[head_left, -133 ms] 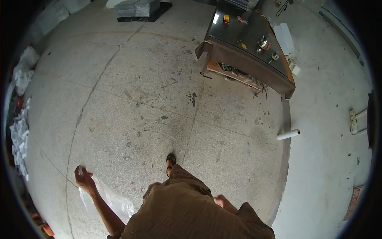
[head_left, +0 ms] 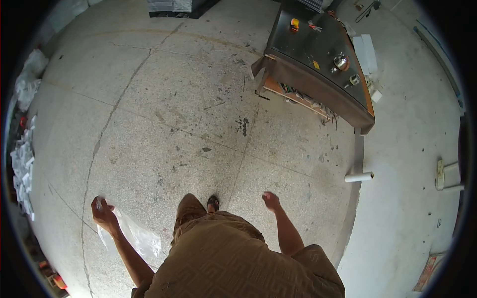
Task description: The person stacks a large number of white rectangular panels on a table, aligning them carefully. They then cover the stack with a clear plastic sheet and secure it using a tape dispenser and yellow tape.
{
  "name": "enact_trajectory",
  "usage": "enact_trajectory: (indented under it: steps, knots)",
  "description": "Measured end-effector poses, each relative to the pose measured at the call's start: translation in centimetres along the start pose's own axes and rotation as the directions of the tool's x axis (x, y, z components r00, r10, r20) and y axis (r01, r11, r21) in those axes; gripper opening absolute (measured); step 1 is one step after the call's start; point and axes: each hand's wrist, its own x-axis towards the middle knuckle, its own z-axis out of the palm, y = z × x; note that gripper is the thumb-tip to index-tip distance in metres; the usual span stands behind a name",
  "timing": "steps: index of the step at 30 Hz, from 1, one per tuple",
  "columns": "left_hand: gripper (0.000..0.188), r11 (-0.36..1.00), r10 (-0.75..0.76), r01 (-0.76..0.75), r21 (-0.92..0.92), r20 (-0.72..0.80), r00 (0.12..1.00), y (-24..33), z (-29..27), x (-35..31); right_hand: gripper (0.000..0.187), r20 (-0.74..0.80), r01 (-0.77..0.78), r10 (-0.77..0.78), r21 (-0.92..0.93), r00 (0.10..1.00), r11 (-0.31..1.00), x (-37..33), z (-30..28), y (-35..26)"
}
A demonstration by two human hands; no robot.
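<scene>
My left hand (head_left: 103,214) is closed around one end of a clear plastic bag (head_left: 134,232). The thin, crumpled film trails from the hand along the forearm, low on the left. In front of my body on the right, my right hand (head_left: 271,201) is loosely curled, with the fingers bent in and nothing visible in them. It touches no surface. Between the two hands, one sandalled foot (head_left: 213,203) shows on the speckled floor.
A dark-topped table (head_left: 318,54) with a brown cloth stands ahead right, bearing a metal kettle (head_left: 341,61) and small tools. A white roll (head_left: 358,177) sits at the wall's base. White scraps (head_left: 23,166) and plastic bundles (head_left: 31,79) line the left side. Grey stacked blocks (head_left: 171,5) stand far ahead.
My right hand has swung forward and up from beside my body into fuller view. A bent knee now shows on the left. The left hand keeps its grip on the bag.
</scene>
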Motion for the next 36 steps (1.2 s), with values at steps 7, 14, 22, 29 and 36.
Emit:
enact_trajectory:
  steps: [7,14,22,29,36]
  knots:
    - [0.027,0.999,0.014,-0.013,0.033,-0.016,1.0,5.6,17.2,16.4,0.035,-0.234,0.273,-0.218,0.235,0.947,0.933,25.7,-15.5,-26.8]
    - [0.027,0.992,0.127,-0.123,-0.037,0.12,0.985,19.8,40.3,34.1,0.033,0.094,-0.073,0.085,-0.123,0.992,0.99,34.1,-4.6,-16.9]
    - [0.035,0.97,0.231,-0.24,0.04,0.167,0.959,32.7,63.3,48.9,0.039,0.68,-0.742,0.456,0.198,0.575,0.641,41.0,-3.8,-23.7]
    - [0.03,0.973,0.217,-0.23,0.038,0.214,0.953,42.1,83.4,56.5,0.03,0.49,-0.366,0.105,0.476,0.865,0.8,77.3,-30.2,-45.7]
    - [0.029,0.969,0.241,-0.247,-0.011,0.274,0.931,54.6,103.4,63.8,0.025,-0.427,0.311,-0.127,0.395,0.895,0.864,102.6,-52.8,-58.0]
